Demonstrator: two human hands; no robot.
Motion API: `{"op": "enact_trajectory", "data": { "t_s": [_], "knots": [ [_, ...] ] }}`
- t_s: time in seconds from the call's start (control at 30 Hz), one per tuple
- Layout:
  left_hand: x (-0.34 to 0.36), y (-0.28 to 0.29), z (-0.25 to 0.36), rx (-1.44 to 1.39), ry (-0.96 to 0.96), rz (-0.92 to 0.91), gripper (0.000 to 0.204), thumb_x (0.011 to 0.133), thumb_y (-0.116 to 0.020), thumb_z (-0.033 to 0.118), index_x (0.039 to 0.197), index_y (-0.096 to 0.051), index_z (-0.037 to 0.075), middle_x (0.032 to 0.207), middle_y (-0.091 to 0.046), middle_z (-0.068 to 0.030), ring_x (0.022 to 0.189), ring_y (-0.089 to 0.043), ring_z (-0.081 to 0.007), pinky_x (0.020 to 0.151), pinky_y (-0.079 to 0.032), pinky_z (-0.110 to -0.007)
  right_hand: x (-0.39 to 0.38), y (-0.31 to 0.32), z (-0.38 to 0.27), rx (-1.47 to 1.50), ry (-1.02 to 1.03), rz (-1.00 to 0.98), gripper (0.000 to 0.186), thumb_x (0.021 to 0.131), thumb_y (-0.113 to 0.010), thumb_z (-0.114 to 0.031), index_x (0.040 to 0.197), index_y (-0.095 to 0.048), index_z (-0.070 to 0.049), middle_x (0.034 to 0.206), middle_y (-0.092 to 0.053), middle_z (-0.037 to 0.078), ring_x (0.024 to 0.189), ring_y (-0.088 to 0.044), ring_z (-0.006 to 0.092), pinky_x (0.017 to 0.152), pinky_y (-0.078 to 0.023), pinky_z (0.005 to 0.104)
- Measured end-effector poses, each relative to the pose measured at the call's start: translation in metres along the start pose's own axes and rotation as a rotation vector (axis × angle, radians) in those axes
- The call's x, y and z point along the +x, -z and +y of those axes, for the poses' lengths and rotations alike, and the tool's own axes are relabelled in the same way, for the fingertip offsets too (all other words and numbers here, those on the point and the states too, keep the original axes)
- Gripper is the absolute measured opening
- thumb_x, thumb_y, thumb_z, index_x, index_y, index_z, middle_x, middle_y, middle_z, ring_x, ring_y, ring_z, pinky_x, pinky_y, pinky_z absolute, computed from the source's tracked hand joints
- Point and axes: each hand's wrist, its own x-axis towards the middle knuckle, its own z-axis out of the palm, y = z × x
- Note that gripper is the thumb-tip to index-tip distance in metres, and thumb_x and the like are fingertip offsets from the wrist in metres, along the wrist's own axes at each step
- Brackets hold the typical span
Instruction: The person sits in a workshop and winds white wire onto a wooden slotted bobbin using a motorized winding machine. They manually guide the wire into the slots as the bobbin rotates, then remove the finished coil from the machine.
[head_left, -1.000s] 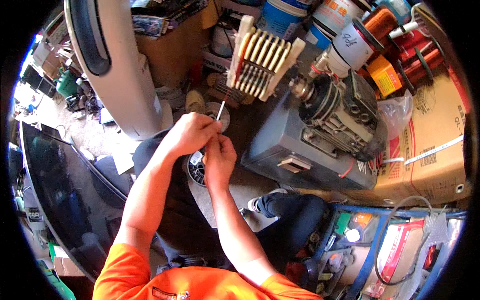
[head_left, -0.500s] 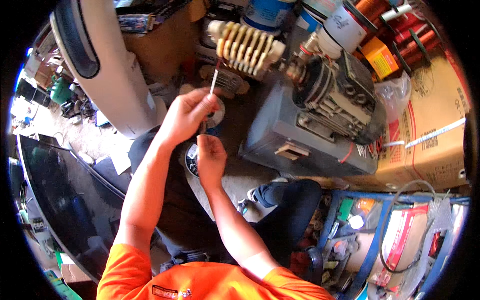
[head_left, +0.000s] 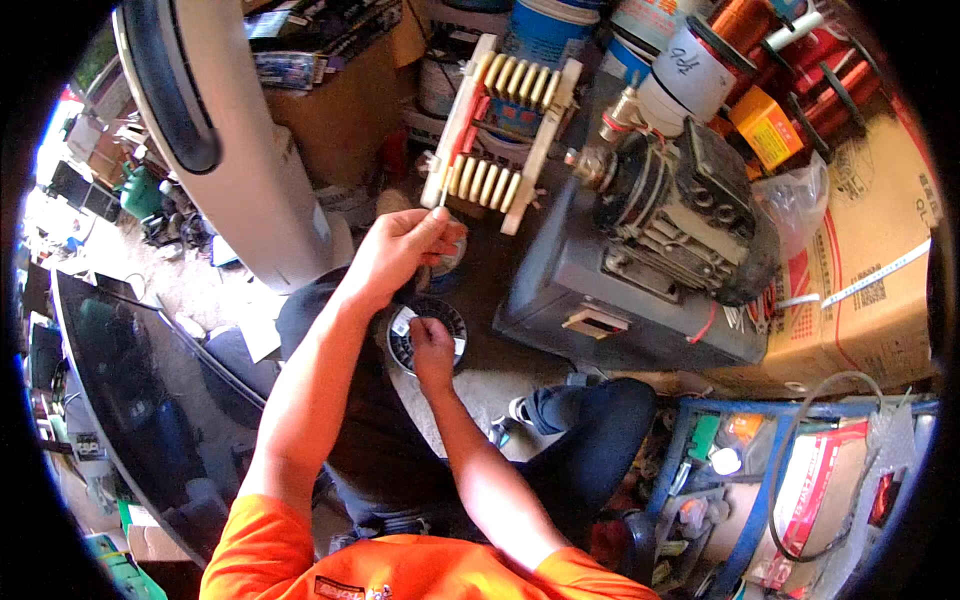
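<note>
A pale coil-winding frame [head_left: 500,130], with ribs at both ends between two bars, stands tilted in front of me. Red wire lies along its left side. My left hand [head_left: 402,252] is closed just below the frame's lower left end, thumb and fingers pinching a thin white tube [head_left: 444,197] that points up toward it. Nearer to me, my right hand [head_left: 433,352] is closed, in front of a round dark-rimmed spool [head_left: 402,345] on the floor. What its fingers hold is too fine to make out. A second spool [head_left: 452,262] is partly hidden behind my left hand.
A dark electric motor [head_left: 690,215] rests on a grey metal box [head_left: 560,270] at the right. Copper wire spools [head_left: 740,25] and a cardboard box [head_left: 870,270] stand beyond it. A tall light-coloured appliance [head_left: 240,130] rises at the left; a blue-framed bin [head_left: 765,440] stands near right.
The winding frame has turned from a blurred, edge-on pose to showing its open face. My right hand has dropped away from my left hand, which stays just below the frame.
</note>
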Motion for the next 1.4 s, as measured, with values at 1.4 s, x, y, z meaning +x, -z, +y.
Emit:
{"op": "enact_trajectory", "data": {
  "t_s": [1.4],
  "knots": [
    [-0.001,-0.004,0.007,-0.16,-0.022,0.024,0.044,0.095,-0.052,0.039,0.097,-0.063,-0.004,0.09,-0.068,-0.0099,0.075,-0.063,-0.015,0.071,-0.05,-0.028,0.012,0.006,-0.138,0.58,0.022,0.053,0.024,0.092,-0.061,-0.021,0.072,-0.056,-0.008,0.058,-0.044,-0.007,0.048,-0.033,0.0012,0.044,-0.022,0.0206]
  ]
}}
